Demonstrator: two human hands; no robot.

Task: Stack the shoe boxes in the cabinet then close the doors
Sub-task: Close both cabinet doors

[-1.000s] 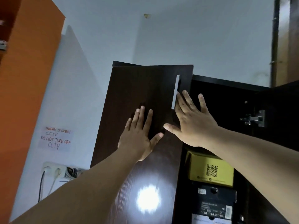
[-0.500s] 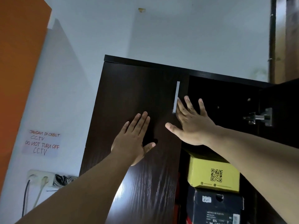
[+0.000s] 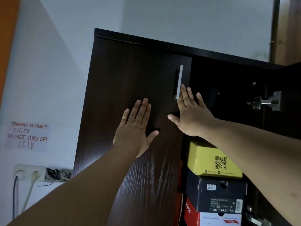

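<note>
At the far left, a handwritten note [image 3: 27, 136] is taped to the wall and a power strip [image 3: 31, 172] sits below it; neither concerns you. Next comes the cabinet [image 3: 162, 41], whose left door [image 3: 117, 95] looks swung to, or almost, its top edge lying under the cabinet's top board. Your left hand [image 3: 135, 131] lies flat on that door near its middle, fingers spread and gripping nothing. Your right hand [image 3: 192, 116] is flat too, fingers apart, pressing the door's right edge just beside the lower end of the handle [image 3: 180, 81]. To the right of that edge the cabinet stands open, and the boxes are in place: a yellow box [image 3: 211, 159] on top of a black box [image 3: 215, 194], with a red box [image 3: 190, 211] and a white box [image 3: 218, 220] below. At the far right, the right door [image 3: 291, 98] hangs wide open, its hinge [image 3: 267, 101] showing. So the stacking looks done, and you are on the closing step. I would press the left door fully home, then move your right hand to the right door's free edge and swing it shut, keeping your forearm out of the gap.
</note>
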